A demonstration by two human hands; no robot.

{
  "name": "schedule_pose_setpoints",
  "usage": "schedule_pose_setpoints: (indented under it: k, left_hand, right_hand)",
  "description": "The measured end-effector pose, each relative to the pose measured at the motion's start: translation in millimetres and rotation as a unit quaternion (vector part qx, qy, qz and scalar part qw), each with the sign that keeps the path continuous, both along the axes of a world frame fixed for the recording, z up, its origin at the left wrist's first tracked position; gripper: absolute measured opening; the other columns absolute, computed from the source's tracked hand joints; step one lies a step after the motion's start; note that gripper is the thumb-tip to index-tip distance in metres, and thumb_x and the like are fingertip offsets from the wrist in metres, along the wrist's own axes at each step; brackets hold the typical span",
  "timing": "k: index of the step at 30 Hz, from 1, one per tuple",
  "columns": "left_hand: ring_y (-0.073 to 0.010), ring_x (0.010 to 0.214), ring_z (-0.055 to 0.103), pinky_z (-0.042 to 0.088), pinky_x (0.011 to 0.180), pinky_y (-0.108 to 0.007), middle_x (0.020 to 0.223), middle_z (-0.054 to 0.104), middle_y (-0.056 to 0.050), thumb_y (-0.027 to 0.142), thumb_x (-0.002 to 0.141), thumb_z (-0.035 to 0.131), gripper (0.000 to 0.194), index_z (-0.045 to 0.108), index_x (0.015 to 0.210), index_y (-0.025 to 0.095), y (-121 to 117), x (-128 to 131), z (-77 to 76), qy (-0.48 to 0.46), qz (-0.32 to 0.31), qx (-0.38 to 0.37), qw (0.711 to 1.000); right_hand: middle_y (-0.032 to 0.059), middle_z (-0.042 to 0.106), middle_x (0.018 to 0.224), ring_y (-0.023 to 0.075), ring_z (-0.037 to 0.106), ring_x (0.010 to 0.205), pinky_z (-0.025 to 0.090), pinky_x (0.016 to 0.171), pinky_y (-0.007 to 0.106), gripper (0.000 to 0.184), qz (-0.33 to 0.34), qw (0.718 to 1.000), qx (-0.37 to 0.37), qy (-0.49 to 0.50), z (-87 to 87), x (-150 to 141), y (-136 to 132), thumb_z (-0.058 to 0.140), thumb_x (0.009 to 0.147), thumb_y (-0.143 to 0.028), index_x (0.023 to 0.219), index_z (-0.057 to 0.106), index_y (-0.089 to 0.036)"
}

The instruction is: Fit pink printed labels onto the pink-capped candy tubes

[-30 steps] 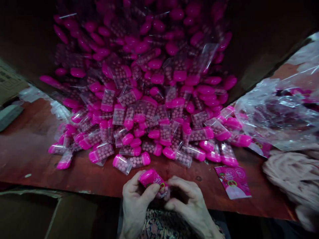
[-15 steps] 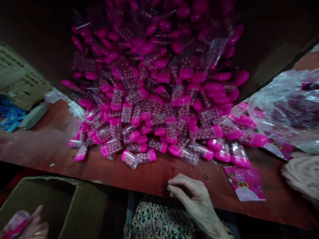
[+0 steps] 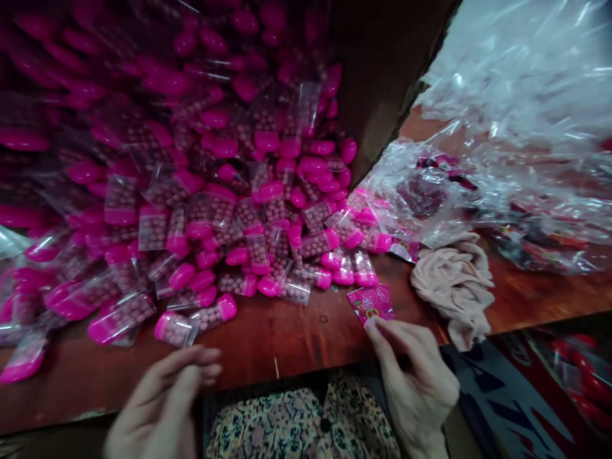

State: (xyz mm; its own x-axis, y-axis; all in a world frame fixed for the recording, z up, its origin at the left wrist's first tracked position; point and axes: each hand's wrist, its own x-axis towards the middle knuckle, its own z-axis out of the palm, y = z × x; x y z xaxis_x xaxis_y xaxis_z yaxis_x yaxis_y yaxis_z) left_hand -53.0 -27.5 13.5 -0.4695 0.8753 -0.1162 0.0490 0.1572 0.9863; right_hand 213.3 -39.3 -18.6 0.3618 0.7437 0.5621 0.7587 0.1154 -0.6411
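Right hand: the right hand (image 3: pixel 415 389) is closed in a pinch, its fingertips (image 3: pixel 377 328) gripping the lower edge of a pink printed sachet (image 3: pixel 370 305).
Left hand: the left hand (image 3: pixel 162 408) is open and loosely curled, holding nothing, and hovers over the table's near edge.
Nearest the left hand: a pink-capped clear tube of pink beads (image 3: pixel 174 329) lies just beyond the fingertips, apart from them, with a second tube (image 3: pixel 215 313) beside it.
Ahead of both hands: a large heap of similar tubes (image 3: pixel 191 223), many in small clear bags, spreads across a red-brown wooden table (image 3: pixel 296 338).
Right of the right hand: a crumpled beige cloth (image 3: pixel 452 287) lies near it, and beyond that is a clear plastic bag (image 3: pixel 415 191) with printed packets inside.
Between the hands: a floral-patterned garment (image 3: pixel 306 414) shows below the table edge.
Progress: the heap looks far from used up, with one sachet in hand and more bagged to the right.
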Motion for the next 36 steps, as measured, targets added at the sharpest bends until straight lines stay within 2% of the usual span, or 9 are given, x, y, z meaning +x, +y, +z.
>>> schedule_pose_setpoints:
  k: [1,4,9,15,21,24,27,33,36]
  left_hand:
    - [-0.0141,0.066,0.066,0.054,0.062,-0.022,0.08,0.073,-0.002,0.03,0.073,0.071,0.015,0.069,0.083,0.02,2.6,21.3,0.3,-0.017,-0.078,-0.02,0.997]
    - [-0.0139,0.068,0.066,0.052,0.062,-0.02,0.078,0.071,-0.002,0.024,0.076,0.067,0.007,0.071,0.08,0.02,5.3,74.3,2.1,0.011,-0.212,0.001,0.977]
    - [-0.0123,0.065,0.062,0.047,0.058,-0.018,0.072,0.068,-0.001,0.018,0.081,0.059,0.01,0.069,0.082,0.02,13.5,100.1,-1.5,0.08,-0.365,0.066,0.925]
    - [-0.0147,0.065,0.063,0.048,0.057,-0.02,0.071,0.067,-0.003,0.023,0.08,0.061,0.01,0.07,0.078,0.019,18.0,100.5,-8.9,0.08,-0.372,0.006,0.925]
    - [-0.0165,0.073,0.065,0.05,0.065,-0.023,0.084,0.071,-0.005,0.027,0.076,0.067,0.015,0.073,0.088,0.02,22.9,114.8,-7.9,-0.051,-0.362,-0.061,0.929]
    - [-0.017,0.075,0.064,0.051,0.066,-0.023,0.084,0.072,-0.005,0.029,0.068,0.073,0.025,0.073,0.091,0.019,36.0,124.9,-3.6,-0.129,-0.361,-0.075,0.921]
    - [-0.0138,0.07,0.061,0.049,0.066,-0.022,0.074,0.07,-0.002,0.029,0.071,0.072,0.016,0.073,0.08,0.016,45.5,131.3,-2.1,-0.179,-0.358,-0.09,0.912]
    - [-0.0089,0.059,0.055,0.046,0.062,-0.019,0.063,0.067,0.001,0.026,0.073,0.071,0.011,0.073,0.071,0.015,46.7,129.1,-12.3,-0.265,-0.289,-0.115,0.913]
    - [-0.0086,0.057,0.055,0.046,0.06,-0.019,0.062,0.068,0.001,0.024,0.069,0.074,0.009,0.074,0.068,0.015,47.8,127.0,-13.5,-0.266,-0.271,-0.117,0.918]
  right_hand:
    - [0.004,0.062,0.083,0.0171,0.057,0.076,0.048,0.071,0.033,0.015,-0.033,0.999,-0.007,-0.043,-4.1,9.9,0.6,0.067,0.081,-0.02,0.096,0.068,-0.019]
    - [0.0059,0.06,0.083,0.0188,0.054,0.077,0.047,0.069,0.034,0.018,-0.055,0.993,-0.044,-0.089,-16.1,26.4,6.4,0.063,0.084,-0.031,0.095,0.07,-0.018]
    - [0.0048,0.058,0.079,0.0167,0.053,0.073,0.046,0.065,0.031,0.015,-0.078,0.994,-0.037,-0.073,-25.3,25.6,12.9,0.06,0.087,-0.027,0.091,0.072,-0.018]
    - [0.0047,0.059,0.079,0.0163,0.052,0.073,0.046,0.066,0.031,0.012,-0.081,0.996,-0.021,-0.035,-25.1,24.3,9.8,0.062,0.085,-0.02,0.092,0.072,-0.02]
    - [0.0041,0.061,0.087,0.0175,0.057,0.078,0.048,0.07,0.033,0.025,-0.075,0.997,0.025,-0.008,-19.1,13.4,3.5,0.064,0.083,-0.013,0.101,0.071,-0.028]
    - [0.0027,0.063,0.088,0.0181,0.058,0.082,0.049,0.068,0.031,0.038,-0.027,0.999,0.042,-0.019,-9.2,1.7,1.6,0.067,0.079,-0.006,0.105,0.07,-0.033]
    - [0.0027,0.063,0.087,0.0182,0.058,0.083,0.05,0.069,0.032,0.046,0.042,0.997,0.053,-0.028,-0.6,-9.7,2.3,0.068,0.076,-0.003,0.11,0.068,-0.033]
    - [0.0055,0.062,0.098,0.0172,0.062,0.085,0.055,0.071,0.03,0.036,0.059,0.993,-0.014,0.102,0.5,-21.2,8.3,0.065,0.082,-0.014,0.116,0.064,-0.026]
    - [0.0024,0.064,0.082,0.0157,0.062,0.073,0.054,0.063,0.027,0.013,0.074,0.977,-0.056,0.191,0.8,-22.9,10.3,0.068,0.08,-0.02,0.093,0.069,-0.022]
